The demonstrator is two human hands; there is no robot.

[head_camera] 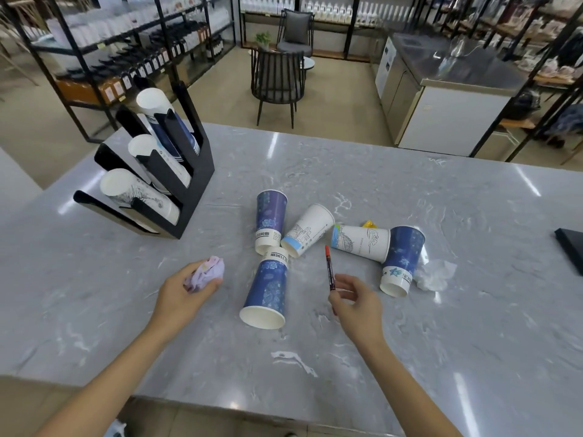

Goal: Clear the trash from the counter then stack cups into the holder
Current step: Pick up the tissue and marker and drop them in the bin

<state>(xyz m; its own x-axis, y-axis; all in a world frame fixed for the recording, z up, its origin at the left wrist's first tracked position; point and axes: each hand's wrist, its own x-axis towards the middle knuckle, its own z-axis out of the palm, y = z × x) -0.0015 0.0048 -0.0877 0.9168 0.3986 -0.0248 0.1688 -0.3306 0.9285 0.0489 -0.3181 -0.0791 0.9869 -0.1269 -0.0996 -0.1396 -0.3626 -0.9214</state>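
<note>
Grey marbled worktop point(347, 171), filling most of the view, near edge cut off at the bottom. Black cup holder point(189, 197) at far left, three slanted slots each loaded with stacked cups. Five loose paper cups lying on their sides mid-worktop: purple cup point(271, 220), white cup point(307, 230), second white cup point(361, 242), dark blue cup point(400, 261) and blue cup point(268, 293), nearest. Left hand point(183, 288) curled round a crumpled lilac wad point(206, 272), just left of the blue cup. Right hand point(353, 298) half closed, thumb and fingers pinching a red marker point(329, 268) upright. Crumpled white tissue point(433, 274) touching the dark blue cup. Small yellow scrap point(369, 223) mostly hidden behind the second white cup; hard to identify.
</note>
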